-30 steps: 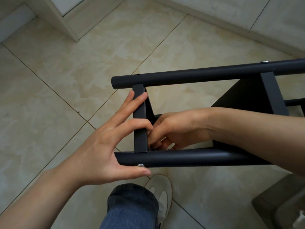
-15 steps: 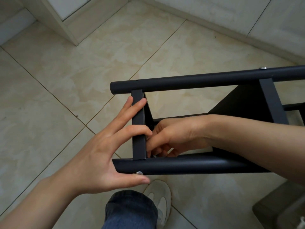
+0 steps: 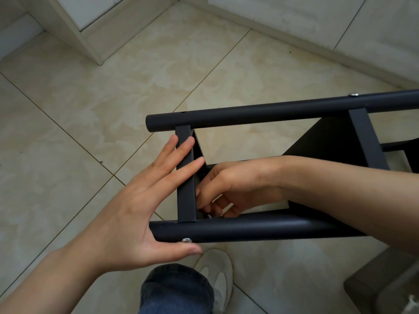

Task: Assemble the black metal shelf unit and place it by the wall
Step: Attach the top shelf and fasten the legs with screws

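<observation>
Beige marble-look floor tiles (image 3: pixel 113 109) lie under the black metal shelf unit (image 3: pixel 272 114), which is on its side above the floor, running from centre frame off the right edge, with the tiled wall (image 3: pixel 374 26) well behind it. The left hand (image 3: pixel 136 211) presses its straight, spread fingers (image 3: pixel 181 171) flat on the end crossbar (image 3: pixel 186 196), the thumb lying along the near tube (image 3: pixel 260 230) just beside a silver screw head (image 3: pixel 186 240). The right hand (image 3: pixel 238 186) reaches inside the frame behind that crossbar, its fingers curled together around a small silver fastener (image 3: pixel 209 215) at the tube's inner side.
</observation>
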Motion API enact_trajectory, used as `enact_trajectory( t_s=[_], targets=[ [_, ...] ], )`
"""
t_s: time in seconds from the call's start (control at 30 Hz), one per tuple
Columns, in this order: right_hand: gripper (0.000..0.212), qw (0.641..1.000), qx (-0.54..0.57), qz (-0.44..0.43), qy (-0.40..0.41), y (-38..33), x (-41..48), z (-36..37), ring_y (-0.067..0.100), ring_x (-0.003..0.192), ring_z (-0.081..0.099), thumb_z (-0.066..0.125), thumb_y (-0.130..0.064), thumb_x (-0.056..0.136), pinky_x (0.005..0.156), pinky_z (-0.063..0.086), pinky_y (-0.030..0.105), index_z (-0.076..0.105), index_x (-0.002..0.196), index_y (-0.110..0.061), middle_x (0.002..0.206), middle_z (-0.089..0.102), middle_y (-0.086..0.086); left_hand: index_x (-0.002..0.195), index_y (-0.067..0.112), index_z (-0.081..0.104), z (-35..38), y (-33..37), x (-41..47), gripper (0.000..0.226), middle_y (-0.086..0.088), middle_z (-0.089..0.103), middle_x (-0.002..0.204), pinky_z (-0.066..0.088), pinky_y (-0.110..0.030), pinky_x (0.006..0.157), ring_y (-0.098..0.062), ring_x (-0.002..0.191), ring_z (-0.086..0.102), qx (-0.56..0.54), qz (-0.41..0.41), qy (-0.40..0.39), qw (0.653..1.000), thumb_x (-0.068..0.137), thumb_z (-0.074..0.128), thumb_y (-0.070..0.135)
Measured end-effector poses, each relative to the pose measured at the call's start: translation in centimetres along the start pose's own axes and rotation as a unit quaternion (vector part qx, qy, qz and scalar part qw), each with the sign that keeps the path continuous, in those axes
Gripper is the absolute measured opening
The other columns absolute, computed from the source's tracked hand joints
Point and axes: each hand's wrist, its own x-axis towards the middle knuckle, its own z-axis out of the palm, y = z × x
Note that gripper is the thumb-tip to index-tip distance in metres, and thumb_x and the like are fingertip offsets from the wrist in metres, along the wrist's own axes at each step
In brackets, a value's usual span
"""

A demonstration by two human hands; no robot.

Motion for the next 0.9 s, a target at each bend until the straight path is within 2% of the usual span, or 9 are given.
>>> enact_trajectory(
  t_s=[0.07, 0.2, 0.3, 0.37, 0.5, 0.63, 0.7, 0.77, 0.9],
  targets=[
    [0.025, 1.000, -0.008, -0.005, 0.006, 0.05, -0.02, 0.05, 0.010, 0.062, 0.049, 0.061, -0.014, 0.093, 0.068, 0.041, 0.027, 0.067, 0.069, -0.017, 0.061, 0.055, -0.004, 0.157, 0.022, 0.031, 0.00, 0.01, 0.05, 0.099, 0.006, 0.014, 0.169, 0.017, -0.028, 0.122, -0.020, 0.156, 0.009, -0.003, 0.003, 0.001, 1.000, 0.076, 0.070, 0.064],
    [0.035, 0.999, -0.034, 0.003, 0.028, 0.16, 0.18, 0.10, 0.010, 0.061, 0.047, 0.060, -0.024, 0.094, 0.069, 0.040, 0.027, 0.070, 0.061, -0.021, 0.062, 0.053, -0.004, 0.156, 0.022, 0.033, 0.01, -0.05, 0.06, 0.099, 0.005, 0.016, 0.169, 0.018, -0.025, 0.122, -0.020, 0.156, 0.011, -0.016, 0.004, 0.001, 1.000, 0.075, 0.073, 0.061],
    [0.039, 1.000, -0.006, -0.002, 0.011, 0.07, 0.06, 0.15, 0.011, 0.062, 0.049, 0.060, -0.016, 0.093, 0.068, 0.040, 0.027, 0.068, 0.055, -0.022, 0.064, 0.057, -0.002, 0.155, 0.024, 0.034, 0.07, -0.15, 0.09, 0.097, 0.006, 0.015, 0.169, 0.018, -0.025, 0.122, -0.021, 0.156, 0.010, -0.020, 0.005, -0.002, 1.000, 0.075, 0.073, 0.061],
    [0.034, 1.000, -0.023, 0.000, 0.016, 0.10, 0.07, 0.17, 0.011, 0.063, 0.049, 0.062, -0.016, 0.093, 0.069, 0.040, 0.027, 0.069, 0.060, -0.020, 0.062, 0.056, -0.002, 0.155, 0.024, 0.034, 0.09, -0.20, 0.09, 0.096, 0.006, 0.016, 0.169, 0.018, -0.025, 0.122, -0.021, 0.156, 0.010, -0.023, 0.006, -0.003, 1.000, 0.075, 0.073, 0.060],
    [0.027, 0.998, -0.053, 0.017, 0.031, 0.05, 0.06, 0.27, 0.012, 0.066, 0.049, 0.059, -0.029, 0.096, 0.070, 0.041, 0.027, 0.071, 0.075, -0.016, 0.068, 0.057, -0.002, 0.154, 0.024, 0.034, 0.09, -0.20, 0.08, 0.095, 0.006, 0.016, 0.168, 0.018, -0.025, 0.122, -0.021, 0.156, 0.010, -0.027, 0.005, -0.001, 1.000, 0.075, 0.073, 0.060],
    [0.039, 0.999, -0.041, 0.005, 0.020, 0.01, -0.01, 0.33, 0.012, 0.065, 0.049, 0.061, -0.020, 0.094, 0.072, 0.040, 0.029, 0.069, 0.056, -0.023, 0.061, 0.056, -0.004, 0.153, 0.024, 0.035, 0.12, -0.23, 0.08, 0.094, 0.005, 0.017, 0.168, 0.019, -0.026, 0.122, -0.021, 0.156, 0.010, -0.027, 0.006, -0.001, 1.000, 0.075, 0.073, 0.061],
    [0.037, 0.998, -0.061, 0.009, 0.034, 0.04, 0.04, 0.19, 0.010, 0.064, 0.047, 0.060, -0.027, 0.095, 0.073, 0.041, 0.029, 0.070, 0.060, -0.022, 0.056, 0.052, -0.006, 0.153, 0.025, 0.035, 0.10, -0.24, 0.10, 0.094, 0.005, 0.017, 0.168, 0.019, -0.026, 0.122, -0.021, 0.156, 0.010, -0.028, 0.007, 0.001, 1.000, 0.075, 0.073, 0.061],
    [0.033, 0.998, -0.056, 0.012, 0.036, 0.04, 0.01, 0.10, 0.011, 0.066, 0.047, 0.057, -0.031, 0.096, 0.074, 0.040, 0.029, 0.071, 0.068, -0.020, 0.061, 0.053, -0.004, 0.153, 0.025, 0.036, 0.11, -0.21, 0.13, 0.093, 0.005, 0.018, 0.168, 0.019, -0.025, 0.122, -0.021, 0.156, 0.010, -0.030, 0.007, 0.002, 1.000, 0.075, 0.072, 0.061],
    [0.029, 0.999, -0.040, -0.010, 0.015, 0.06, -0.06, 0.27, 0.016, 0.078, 0.050, 0.062, -0.020, 0.093, 0.081, 0.041, 0.035, 0.070, 0.066, -0.024, 0.079, 0.058, 0.002, 0.152, 0.027, 0.036, 0.15, -0.20, 0.11, 0.092, 0.007, 0.017, 0.168, 0.019, -0.025, 0.122, -0.021, 0.156, 0.010, -0.031, 0.006, 0.002, 0.999, 0.075, 0.072, 0.061]
  ],
)
